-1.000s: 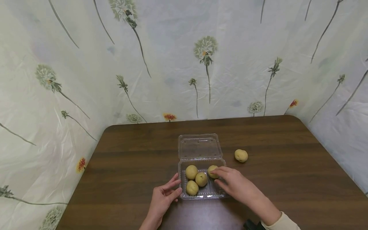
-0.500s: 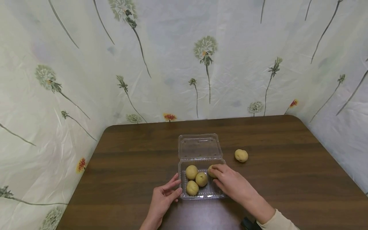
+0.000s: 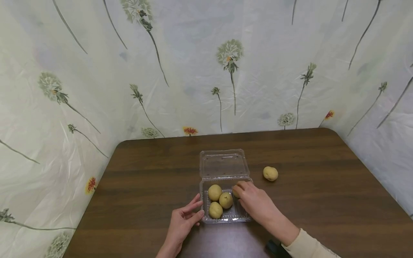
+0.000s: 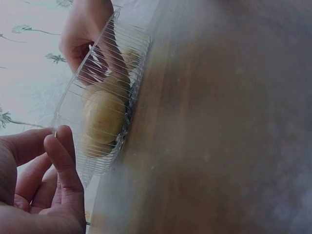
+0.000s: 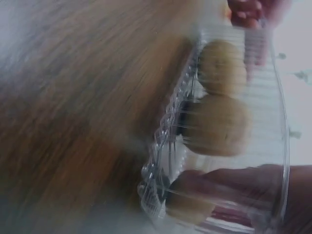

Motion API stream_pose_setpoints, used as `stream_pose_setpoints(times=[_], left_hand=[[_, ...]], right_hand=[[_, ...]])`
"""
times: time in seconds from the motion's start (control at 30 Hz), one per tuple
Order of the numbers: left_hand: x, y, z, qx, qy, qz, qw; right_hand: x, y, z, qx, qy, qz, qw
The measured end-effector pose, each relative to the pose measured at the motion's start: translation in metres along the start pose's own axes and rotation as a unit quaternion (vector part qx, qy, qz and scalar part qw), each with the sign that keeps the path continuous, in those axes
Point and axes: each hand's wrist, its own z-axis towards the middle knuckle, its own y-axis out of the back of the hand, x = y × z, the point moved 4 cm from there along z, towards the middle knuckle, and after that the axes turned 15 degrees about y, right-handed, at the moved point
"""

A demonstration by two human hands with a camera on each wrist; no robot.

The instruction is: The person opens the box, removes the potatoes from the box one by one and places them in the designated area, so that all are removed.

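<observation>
The box [image 3: 227, 218] is clear and colourless, with a pattern of fine parallel lines down its walls. Three potatoes [image 3: 214, 192] inside the box are pale yellow-tan, and a fourth potato [image 5: 186, 207] at the box's right side is tan too. The loose potato [image 3: 270, 173] to the right of the box is creamy yellow. Under the box, the table [image 3: 155, 179] is dark brown with blackish wood-grain streaks. Behind the box, the cloth [image 3: 274, 53] is greyish white, printed with green-and-white dandelions [image 3: 229, 52] and small red-and-yellow flowers [image 3: 190, 131]. Right of the box, the sleeve [image 3: 304, 244] is cream.
</observation>
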Motion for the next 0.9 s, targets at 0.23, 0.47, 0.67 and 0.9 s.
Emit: stream_pose_setpoints(times=[0.23, 0.47, 0.67, 0.9], left_hand=[[0.0002, -0.0002, -0.0001, -0.002, 0.002, 0.004, 1.0], [-0.0012, -0.0004, -0.0008, -0.001, -0.001, 0.003, 1.0], [-0.0008, -0.0006, -0.0012, -0.004, 0.001, 0.005, 1.0], [-0.0023, -0.0013, -0.001, -0.002, -0.003, 0.002, 1.0]], right_hand=[[0.0021, -0.004, 0.005, 0.004, 0.012, -0.025, 0.9996], [0.0009, -0.0051, 0.0057, 0.005, 0.021, -0.017, 0.9996], [-0.0002, -0.0056, 0.0021, 0.016, 0.027, 0.011, 0.9994], [-0.0047, -0.0024, 0.0004, 0.01, 0.033, 0.088, 0.9955]])
